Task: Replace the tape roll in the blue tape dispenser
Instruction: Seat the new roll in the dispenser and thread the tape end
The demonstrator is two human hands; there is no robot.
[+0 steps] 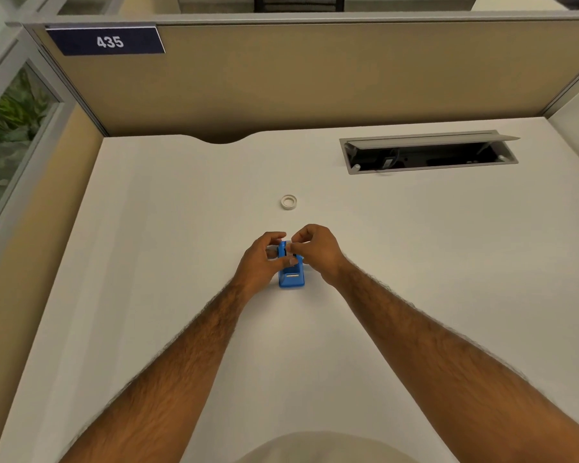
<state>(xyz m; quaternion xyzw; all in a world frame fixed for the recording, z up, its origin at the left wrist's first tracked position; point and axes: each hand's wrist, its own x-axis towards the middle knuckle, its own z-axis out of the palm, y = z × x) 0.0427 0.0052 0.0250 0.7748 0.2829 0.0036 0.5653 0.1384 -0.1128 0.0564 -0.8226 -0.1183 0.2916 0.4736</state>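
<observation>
A small blue tape dispenser (292, 278) stands on the white desk (181, 228), its cutter end toward me. My left hand (263, 259) grips its left side, thumb and fingers around the body. My right hand (315, 250) pinches something pale at the top of the dispenser where the roll sits; my fingers hide most of that part, so I cannot tell whether it is a roll or a strip of tape. A white tape roll (288, 201) lies flat on the desk, beyond both hands and apart from them.
An open cable hatch (428, 155) with its grey lid raised is set into the desk at the back right. A tan partition (315, 78) with a "435" sign (109, 41) closes off the far edge. A glass panel (10, 128) stands at the left.
</observation>
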